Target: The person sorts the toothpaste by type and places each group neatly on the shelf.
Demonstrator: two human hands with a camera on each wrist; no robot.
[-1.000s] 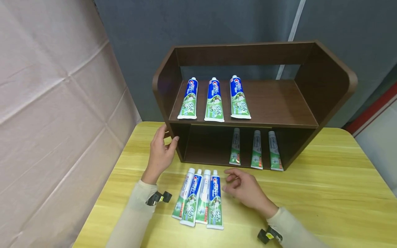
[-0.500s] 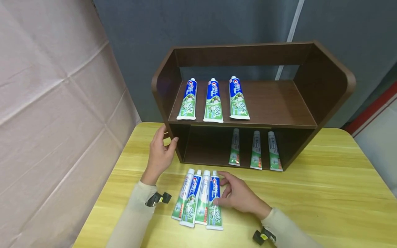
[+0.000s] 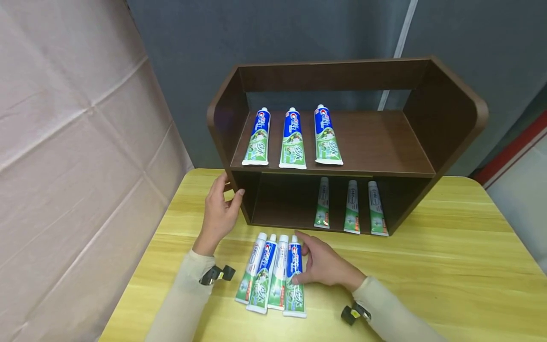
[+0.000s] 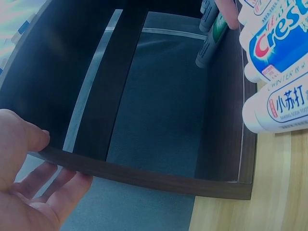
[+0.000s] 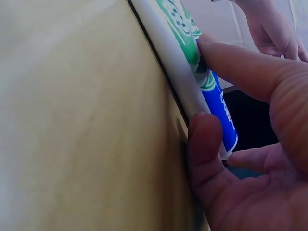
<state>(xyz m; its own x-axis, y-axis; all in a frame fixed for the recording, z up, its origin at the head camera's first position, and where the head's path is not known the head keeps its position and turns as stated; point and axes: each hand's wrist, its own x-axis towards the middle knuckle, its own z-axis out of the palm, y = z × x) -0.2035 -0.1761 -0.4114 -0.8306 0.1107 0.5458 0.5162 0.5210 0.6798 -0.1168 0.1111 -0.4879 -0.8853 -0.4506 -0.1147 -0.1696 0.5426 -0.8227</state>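
Note:
My left hand (image 3: 219, 213) grips the left side panel of a dark brown two-tier shelf (image 3: 384, 137). In the left wrist view its thumb lies inside the panel's edge and the fingers outside. On the yellow table (image 3: 444, 270), several toothpaste tubes lie side by side in front of the shelf. The rightmost is a blue and green Crest toothpaste tube (image 3: 295, 299). My right hand (image 3: 326, 263) holds that tube from the right, thumb on its top, fingers at its side and cap end. The right wrist view shows the tube (image 5: 183, 57) flat against the tabletop.
Three Crest tubes (image 3: 292, 142) lie on the upper shelf, left and middle. Three grey-looking green tubes (image 3: 352, 209) occupy the lower shelf's right half. A white and green tube (image 3: 279, 270) touches the held one. Pale cloth (image 3: 85, 166) hangs at the left, a dark partition (image 3: 299, 28) behind.
My right hand has moved left from beside the row onto the rightmost Crest tube, and its thumb and fingers have closed around it. The left hand stays at the shelf panel.

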